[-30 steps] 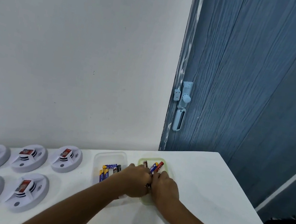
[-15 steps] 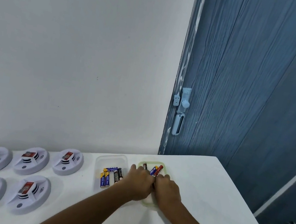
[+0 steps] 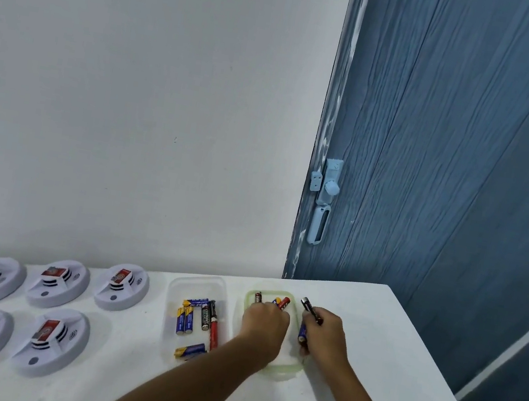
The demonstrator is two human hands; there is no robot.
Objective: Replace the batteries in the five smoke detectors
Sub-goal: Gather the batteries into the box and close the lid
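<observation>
Five white smoke detectors [image 3: 56, 283] sit well left of the green-rimmed tray [image 3: 284, 370], three in the back row, two in front. Left hand [image 3: 266, 320] is down inside that tray, fingers curled over the loose batteries [image 3: 283, 303] at its far end; can't tell if it actually grips any. Right hand [image 3: 324, 336], at the tray's right edge, pinches a dark battery [image 3: 310, 308] and holds a blue one [image 3: 302, 334]. A clear tray [image 3: 200, 282] of more batteries sits just left of the green one, all on a white table [image 3: 384, 375].
</observation>
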